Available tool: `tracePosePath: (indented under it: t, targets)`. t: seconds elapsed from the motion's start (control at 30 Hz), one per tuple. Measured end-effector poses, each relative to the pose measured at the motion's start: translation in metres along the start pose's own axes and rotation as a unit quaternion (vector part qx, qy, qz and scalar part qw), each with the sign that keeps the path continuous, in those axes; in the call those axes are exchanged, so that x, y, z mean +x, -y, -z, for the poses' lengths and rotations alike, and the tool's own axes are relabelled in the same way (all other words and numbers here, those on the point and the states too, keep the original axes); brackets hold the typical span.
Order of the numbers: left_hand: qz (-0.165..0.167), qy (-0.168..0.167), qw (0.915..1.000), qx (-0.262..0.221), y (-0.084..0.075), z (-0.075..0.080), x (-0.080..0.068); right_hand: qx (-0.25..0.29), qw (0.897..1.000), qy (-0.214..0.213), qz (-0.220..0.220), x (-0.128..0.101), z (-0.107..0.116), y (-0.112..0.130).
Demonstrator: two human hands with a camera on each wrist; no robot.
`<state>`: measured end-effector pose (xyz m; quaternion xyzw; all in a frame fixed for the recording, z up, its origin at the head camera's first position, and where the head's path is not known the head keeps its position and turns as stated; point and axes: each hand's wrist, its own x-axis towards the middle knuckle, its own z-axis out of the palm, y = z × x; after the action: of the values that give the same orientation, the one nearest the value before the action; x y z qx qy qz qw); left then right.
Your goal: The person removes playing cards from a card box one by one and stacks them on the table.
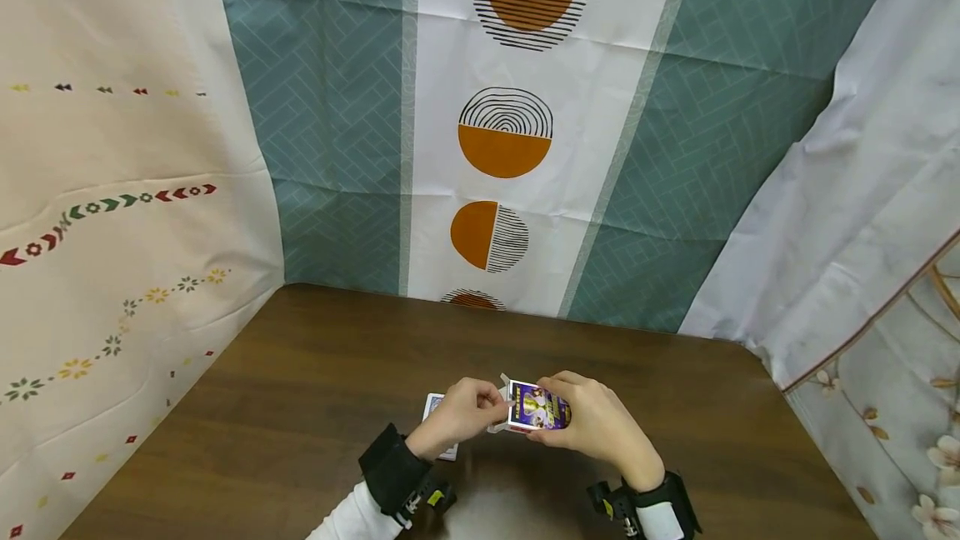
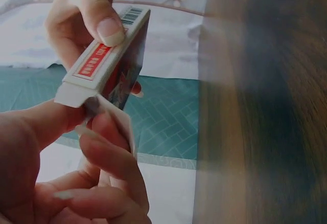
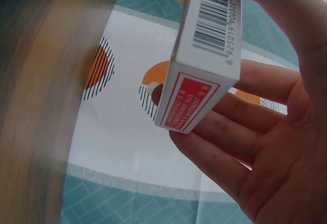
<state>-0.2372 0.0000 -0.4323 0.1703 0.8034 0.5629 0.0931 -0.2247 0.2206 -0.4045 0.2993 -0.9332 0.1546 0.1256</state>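
Note:
A small card box [image 1: 537, 407] with a purple picture face, white sides, red labels and a barcode is held above the brown table [image 1: 315, 373]. My right hand [image 1: 592, 419] grips the box [image 3: 202, 45] round its body, thumb on top and fingers beneath. My left hand [image 1: 465, 411] pinches the open end flap [image 2: 115, 119] of the box [image 2: 104, 65] between thumb and fingers. Just behind my left hand a few playing cards [image 1: 433, 407] lie on the table, mostly hidden by it.
Patterned cloths hang behind and beside the table: a teal and white one with orange circles [image 1: 502, 140] at the back, a cream one [image 1: 112, 215] on the left, a pale floral one [image 1: 870, 190] on the right. Black wrist straps [image 1: 393, 473] sit on both forearms.

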Motion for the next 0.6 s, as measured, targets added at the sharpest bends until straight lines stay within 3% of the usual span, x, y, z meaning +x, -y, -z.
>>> tracePosePath:
  t: [0.6]
  targets:
    - [0.036,0.042,0.9969,-0.057,-0.002,0.015,0.001,0.01,1.0,0.022,-0.014,0.002,-0.003,-0.002]
